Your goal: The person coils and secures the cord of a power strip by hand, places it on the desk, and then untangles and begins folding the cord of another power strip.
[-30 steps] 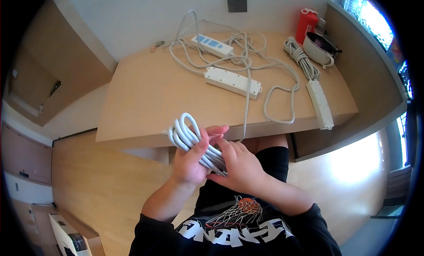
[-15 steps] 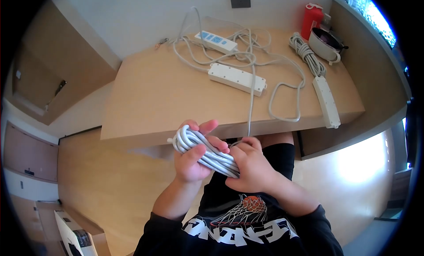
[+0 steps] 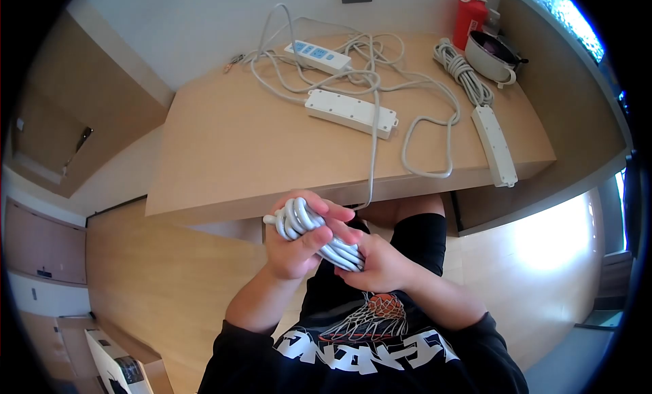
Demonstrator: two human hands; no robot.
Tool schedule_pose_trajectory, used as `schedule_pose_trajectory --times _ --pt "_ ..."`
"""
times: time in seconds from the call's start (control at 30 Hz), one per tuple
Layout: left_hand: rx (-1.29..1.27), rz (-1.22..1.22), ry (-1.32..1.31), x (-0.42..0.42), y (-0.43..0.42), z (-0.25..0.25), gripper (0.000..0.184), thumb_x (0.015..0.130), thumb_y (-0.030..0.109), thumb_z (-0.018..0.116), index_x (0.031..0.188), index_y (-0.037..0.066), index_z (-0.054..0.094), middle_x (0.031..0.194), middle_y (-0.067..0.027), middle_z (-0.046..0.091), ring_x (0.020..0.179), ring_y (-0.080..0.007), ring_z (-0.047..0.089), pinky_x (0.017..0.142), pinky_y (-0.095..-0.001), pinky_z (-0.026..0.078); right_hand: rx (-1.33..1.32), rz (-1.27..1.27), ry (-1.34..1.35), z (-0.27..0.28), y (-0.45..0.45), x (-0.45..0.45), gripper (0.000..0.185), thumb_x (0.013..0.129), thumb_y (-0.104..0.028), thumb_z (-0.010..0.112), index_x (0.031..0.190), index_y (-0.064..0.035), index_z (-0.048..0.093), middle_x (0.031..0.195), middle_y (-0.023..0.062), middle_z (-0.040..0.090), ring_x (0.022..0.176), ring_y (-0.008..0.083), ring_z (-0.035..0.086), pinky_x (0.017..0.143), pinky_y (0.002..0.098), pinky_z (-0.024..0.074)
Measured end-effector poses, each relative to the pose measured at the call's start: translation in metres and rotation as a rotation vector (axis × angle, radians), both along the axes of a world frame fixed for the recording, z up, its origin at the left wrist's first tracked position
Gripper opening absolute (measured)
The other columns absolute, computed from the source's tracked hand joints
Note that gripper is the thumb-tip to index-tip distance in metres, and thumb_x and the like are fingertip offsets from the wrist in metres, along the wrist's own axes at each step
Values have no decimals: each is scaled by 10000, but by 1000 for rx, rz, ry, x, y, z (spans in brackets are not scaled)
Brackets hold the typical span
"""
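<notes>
A coiled bundle of white cable (image 3: 299, 217) is held in front of my lap, just off the table's front edge. My left hand (image 3: 292, 251) wraps round its left end, with the thumb in front and the fingers over the top. Its lower right end is gripped by my right hand (image 3: 382, 263), whose fingertips are partly hidden behind the bundle. From there a single strand runs up over the table edge to the loose cable (image 3: 448, 132) on the tabletop. A white power strip (image 3: 350, 113) lies face down, and another power strip (image 3: 318, 57) with blue sockets lies behind it.
On the wooden table (image 3: 217, 156), a third power strip (image 3: 495, 146) with a bundled cord (image 3: 465, 75) lies at the right. Behind it stand a red bottle (image 3: 468, 20) and a white pot (image 3: 490, 60). A wooden side panel (image 3: 564, 88) bounds the right.
My right hand has closed in on the bundle, and both hands sit nearer together. The tabletop things appear shifted slightly up and left as the view moves.
</notes>
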State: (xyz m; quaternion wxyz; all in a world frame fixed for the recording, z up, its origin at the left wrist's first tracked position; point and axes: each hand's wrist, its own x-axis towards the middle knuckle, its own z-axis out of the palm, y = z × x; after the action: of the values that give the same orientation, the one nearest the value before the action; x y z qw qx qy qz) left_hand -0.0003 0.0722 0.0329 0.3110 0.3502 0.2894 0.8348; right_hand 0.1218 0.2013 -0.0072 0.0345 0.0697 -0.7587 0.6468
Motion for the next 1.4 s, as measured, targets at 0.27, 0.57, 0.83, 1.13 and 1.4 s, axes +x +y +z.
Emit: schedule_pose_trajectory --times 0.27,0.57,0.83,1.13,1.4 --pt "-111 134 19 7 11 5 178 927 19 603 1014 92 466 665 -28 469 472 -126 457 475 -313 428 280 -210 -99 5 -8 2 565 771 -213 810 1179 -18 472 795 134 668 710 331 677 674 408 539" --pt "-19 57 -51 -3 11 16 197 883 -63 636 916 62 488 638 -49 512 478 -124 484 476 -315 435 12 49 -49 13 13 -12 495 750 -170 814 1114 13 534 873 139 651 811 232 639 764 342 512" --pt "-23 89 -112 -9 16 20 168 886 27 678 950 58 526 649 -57 552 540 -171 583 541 -362 520 -246 1 -305 27 -4 -16 336 812 -106 732 1058 5 533 768 95 641 641 162 646 600 296 520" --pt "-143 -109 -54 -24 16 41 819 703 266 893 1330 -23 452 1244 -234 573 1086 -344 644 883 -464 574 -462 155 -348 39 14 -19 197 822 -9 709 841 -22 513 661 62 616 539 156 646 488 275 492" --pt "-180 -126 -240 -20 33 35 317 863 51 645 1146 13 507 727 -72 561 535 -172 577 509 -333 494 -607 315 -466 28 16 -20 175 813 -12 715 848 -7 544 702 93 641 581 181 655 535 297 528"
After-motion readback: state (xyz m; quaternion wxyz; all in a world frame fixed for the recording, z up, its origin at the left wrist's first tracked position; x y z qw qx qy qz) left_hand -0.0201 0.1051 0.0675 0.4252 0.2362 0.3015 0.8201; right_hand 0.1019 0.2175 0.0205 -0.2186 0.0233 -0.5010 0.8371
